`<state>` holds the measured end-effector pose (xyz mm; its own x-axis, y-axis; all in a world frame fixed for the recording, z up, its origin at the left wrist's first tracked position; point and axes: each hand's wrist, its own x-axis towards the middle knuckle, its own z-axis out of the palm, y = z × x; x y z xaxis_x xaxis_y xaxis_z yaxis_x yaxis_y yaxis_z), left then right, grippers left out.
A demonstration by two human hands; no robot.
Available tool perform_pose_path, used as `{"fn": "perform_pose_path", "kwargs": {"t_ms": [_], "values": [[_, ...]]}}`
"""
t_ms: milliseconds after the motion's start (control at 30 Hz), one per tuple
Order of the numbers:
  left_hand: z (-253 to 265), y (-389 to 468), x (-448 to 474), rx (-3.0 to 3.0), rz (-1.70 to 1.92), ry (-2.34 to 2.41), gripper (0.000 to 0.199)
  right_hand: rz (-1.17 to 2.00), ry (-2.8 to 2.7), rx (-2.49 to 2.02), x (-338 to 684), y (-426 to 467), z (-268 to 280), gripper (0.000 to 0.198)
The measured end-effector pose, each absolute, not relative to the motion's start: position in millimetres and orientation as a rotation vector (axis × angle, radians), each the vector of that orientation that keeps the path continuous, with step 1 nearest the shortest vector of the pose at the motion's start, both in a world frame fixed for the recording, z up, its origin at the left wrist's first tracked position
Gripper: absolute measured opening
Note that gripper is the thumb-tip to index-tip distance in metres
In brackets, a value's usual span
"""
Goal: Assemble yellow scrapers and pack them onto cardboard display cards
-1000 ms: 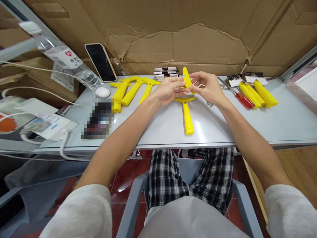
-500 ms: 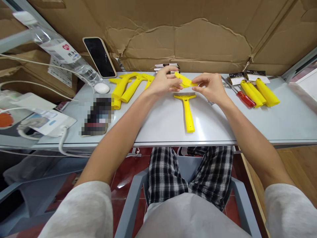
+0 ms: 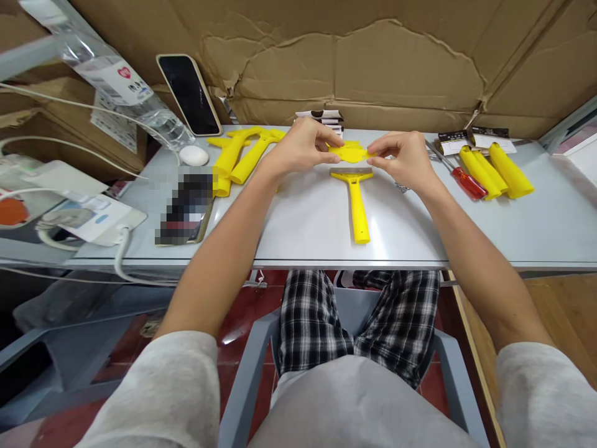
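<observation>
Between both hands, above the tabletop, is a small flat yellow plastic piece (image 3: 351, 154). My left hand (image 3: 308, 146) pinches its left end, while the thumb and fingers of my right hand (image 3: 402, 157) grip its right end. Its exact kind is not clear. Just below it on the table lies a yellow scraper (image 3: 358, 208), its blade end away from me and its handle toward me. Several yellow scraper handles (image 3: 252, 158) rest beyond my left forearm, partly hidden by it.
On the right lie a red-handled screwdriver (image 3: 469, 183) and yellow handles with cards (image 3: 510, 171). Folded cards (image 3: 321, 115) sit behind my left hand. Leftward are a phone (image 3: 186, 208), an upright phone (image 3: 189, 93), a white oval object (image 3: 193, 155), a water bottle (image 3: 121, 84) and cables with a power strip (image 3: 100, 218).
The yellow piece has turned from a tilt to nearly level between my hands. My left fingers have closed more around its end. The camera view has shifted slightly.
</observation>
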<state>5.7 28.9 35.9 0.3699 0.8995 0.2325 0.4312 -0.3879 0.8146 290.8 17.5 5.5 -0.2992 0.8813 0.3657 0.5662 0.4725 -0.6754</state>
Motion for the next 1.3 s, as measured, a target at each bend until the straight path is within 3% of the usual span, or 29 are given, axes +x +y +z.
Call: {"fn": "perform_pose_path", "kwargs": {"t_ms": [333,467,800,1000,1300], "values": [[30,33,2,2.085,0.811,1.203,0.028,0.523,-2.097,-1.287,294,15,11,0.027],[27,35,2,2.079,0.812,1.178,0.021,0.520,-2.154,-1.257,297,14,12,0.030],[29,36,2,2.250,0.759,1.138,0.030,0.540,-2.113,-1.215,294,13,13,0.017],[27,36,1,2.283,0.706,1.147,0.023,0.555,-2.104,-1.204,296,15,9,0.024],[26,38,3,2.186,0.752,1.150,0.032,0.531,-2.041,-1.215,297,17,6,0.038]]}}
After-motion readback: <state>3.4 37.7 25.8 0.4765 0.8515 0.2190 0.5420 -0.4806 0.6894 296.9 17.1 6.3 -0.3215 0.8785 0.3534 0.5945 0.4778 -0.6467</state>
